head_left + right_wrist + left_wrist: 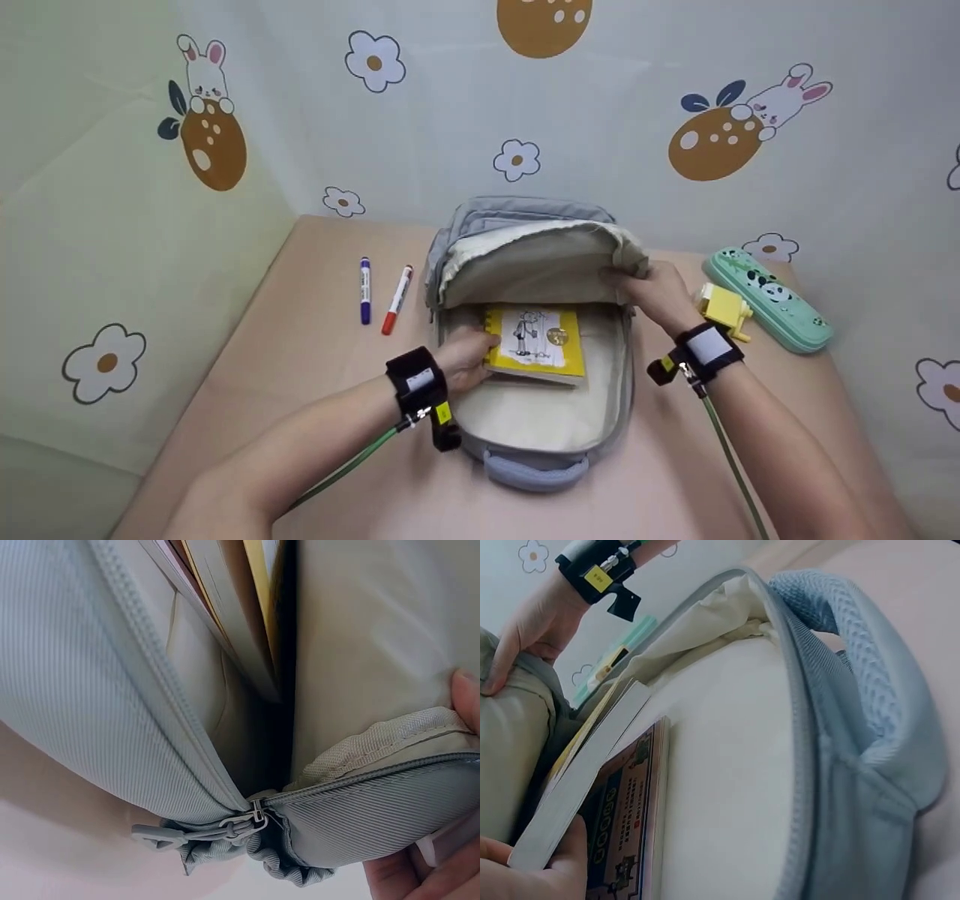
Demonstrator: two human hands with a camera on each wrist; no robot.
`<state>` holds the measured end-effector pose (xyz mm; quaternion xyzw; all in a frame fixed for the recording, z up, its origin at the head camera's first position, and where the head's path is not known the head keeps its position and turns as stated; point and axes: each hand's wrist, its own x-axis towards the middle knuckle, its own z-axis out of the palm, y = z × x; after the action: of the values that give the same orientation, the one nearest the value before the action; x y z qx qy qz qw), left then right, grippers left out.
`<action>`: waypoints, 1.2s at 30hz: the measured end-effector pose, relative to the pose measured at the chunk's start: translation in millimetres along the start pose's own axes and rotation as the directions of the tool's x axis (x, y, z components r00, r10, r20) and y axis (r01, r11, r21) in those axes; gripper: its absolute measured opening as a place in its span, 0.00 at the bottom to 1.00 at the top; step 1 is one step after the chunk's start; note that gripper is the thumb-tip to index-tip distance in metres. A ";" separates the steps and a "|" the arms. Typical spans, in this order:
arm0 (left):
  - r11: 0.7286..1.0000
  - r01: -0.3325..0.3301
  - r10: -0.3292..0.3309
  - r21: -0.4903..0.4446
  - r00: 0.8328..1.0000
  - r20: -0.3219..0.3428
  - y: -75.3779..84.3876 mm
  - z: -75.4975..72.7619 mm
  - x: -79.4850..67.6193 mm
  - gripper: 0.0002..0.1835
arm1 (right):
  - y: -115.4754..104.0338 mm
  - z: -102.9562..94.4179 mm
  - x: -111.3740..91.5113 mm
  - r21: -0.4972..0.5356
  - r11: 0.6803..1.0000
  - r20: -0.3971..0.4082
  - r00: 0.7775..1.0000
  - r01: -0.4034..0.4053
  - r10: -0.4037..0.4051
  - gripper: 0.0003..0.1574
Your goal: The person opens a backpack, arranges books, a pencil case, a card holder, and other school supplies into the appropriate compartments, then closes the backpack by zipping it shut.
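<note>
A grey-blue backpack (pixel 536 478) lies unzipped with its cream lining showing. My left hand (pixel 466 358) reaches inside and grips a yellow-covered book (pixel 566 343) by its spiral-bound edge. In the left wrist view the thumb of that left hand (pixel 536 870) presses against the book's pale page block (pixel 592 757). A darker book (pixel 626 817) lies beneath it on the lining. My right hand (pixel 660 292) pinches the edge of the backpack's front flap (pixel 540 262) and holds it raised. The right wrist view shows the zipper pull (pixel 161 835) hanging at the flap's corner.
Left of the backpack lie a purple marker (pixel 365 289) and a red marker (pixel 397 298). On the right are a yellow hand-cranked sharpener (pixel 724 306) and a green panda pencil case (pixel 772 300), near my right wrist. A patterned curtain (pixel 442 135) hangs behind the table (pixel 300 322).
</note>
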<state>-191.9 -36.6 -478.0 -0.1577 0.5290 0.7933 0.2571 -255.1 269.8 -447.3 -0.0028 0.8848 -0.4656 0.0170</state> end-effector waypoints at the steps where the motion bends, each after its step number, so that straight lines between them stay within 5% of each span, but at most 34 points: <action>1: 1.000 -0.005 0.005 0.002 1.000 -0.009 -0.7 0.6 1.7 0.16 | -0.1 0.1 0.0 -0.002 1.000 0.001 1.000 0.001 -0.001 0.35; 12: 1.000 0.007 -0.007 0.003 1.000 0.014 -2.3 -2.7 2.8 0.16 | 1.4 0.2 -0.2 -0.007 1.000 0.007 1.000 0.015 -0.015 0.34; 20: 1.000 0.016 -0.016 0.001 0.996 0.091 11.6 -16.2 -19.6 0.24 | 3.7 0.9 -0.8 -0.010 0.999 0.000 0.999 0.035 -0.035 0.31; 30: 1.000 -0.027 0.024 0.011 0.987 0.162 40.5 -54.1 -50.9 0.37 | 3.6 2.8 -0.7 -0.031 0.999 0.000 0.999 0.038 -0.038 0.31; 33: 0.996 -0.086 0.080 0.039 0.987 0.138 48.4 -59.1 -56.5 0.42 | 3.3 2.9 -0.9 -0.034 0.998 0.004 0.999 0.043 -0.043 0.31; 36: 0.966 -0.193 0.168 0.175 0.975 0.147 55.1 -58.9 -57.1 0.46 | 3.1 2.5 -1.4 -0.034 0.999 0.002 0.999 0.042 -0.042 0.30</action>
<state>-178.1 -121.5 -429.5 -0.0315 0.5957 0.7684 0.2317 -253.6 269.5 -451.1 -0.0221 0.8923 -0.4508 0.0075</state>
